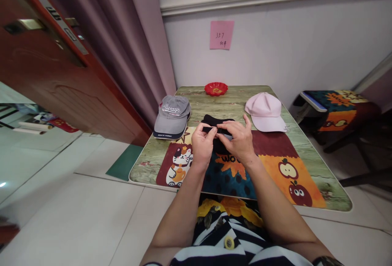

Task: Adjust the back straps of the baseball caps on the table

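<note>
Both hands meet over the middle of the table at a black cap (218,118), which is partly covered by my fingers. My left hand (203,141) pinches one end of the cap's dark strap (208,129) between thumb and fingertips. From the other side, my right hand (237,137) grips the strap with thumb and index finger, its little finger raised. To the left sits a grey cap (173,115) with white lettering, and to the right a pink cap (266,111).
A red scalloped dish (216,89) stands at the back of the wood-patterned table (143,164). A colourful printed mat (275,147) lies under my hands. A pink note (221,35) is on the wall. Beside the table's right edge is a stool (339,107).
</note>
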Tool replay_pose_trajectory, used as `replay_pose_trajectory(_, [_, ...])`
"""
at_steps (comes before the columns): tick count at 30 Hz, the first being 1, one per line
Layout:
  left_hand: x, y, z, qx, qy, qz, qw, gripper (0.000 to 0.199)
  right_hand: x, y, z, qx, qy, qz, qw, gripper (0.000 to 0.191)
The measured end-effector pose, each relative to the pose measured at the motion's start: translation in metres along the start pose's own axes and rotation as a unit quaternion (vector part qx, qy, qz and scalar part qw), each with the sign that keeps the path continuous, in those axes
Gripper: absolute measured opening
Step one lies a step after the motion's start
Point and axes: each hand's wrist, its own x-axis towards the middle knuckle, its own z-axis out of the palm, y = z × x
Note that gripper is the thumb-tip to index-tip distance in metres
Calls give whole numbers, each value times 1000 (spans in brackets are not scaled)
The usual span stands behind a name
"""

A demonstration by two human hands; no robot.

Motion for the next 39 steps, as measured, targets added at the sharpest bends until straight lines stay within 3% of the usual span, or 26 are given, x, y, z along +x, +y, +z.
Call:
replay_pose_trajectory(15, [8, -10, -8, 52, -18, -28, 998, 33, 0, 5, 0, -5, -24, -4, 1000, 16])
replay_pose_trajectory(20, [12, -3, -12, 42, -13, -39, 998, 37, -1, 13, -9, 35, -61, 63, 996, 40])
replay_pose_trajectory(24, [16, -1, -18, 64, 15, -30, 997, 40, -3, 24, -19, 67, -89, 127, 986, 21])
replay_pose_trajectory(29, [18, -3, -21, 68, 15, -31, 997, 39, -4, 32, -21, 104, -96, 169, 975, 22])
replay_pose_trajectory(34, [28, 2, -41, 85, 41, 28, 995, 39, -5, 46, -31, 152, -51, 188, 969, 33])
replay_pose_trajectory(37, [34, 8, -57, 137, -16, 9, 990, 44, -7, 59, -42, 128, -44, 181, 974, 35])
replay_pose_trajectory(39, [36, 10, -62, 189, -77, 0, 979, 45, -10, 65, -47, 121, -72, 186, 972, 34])
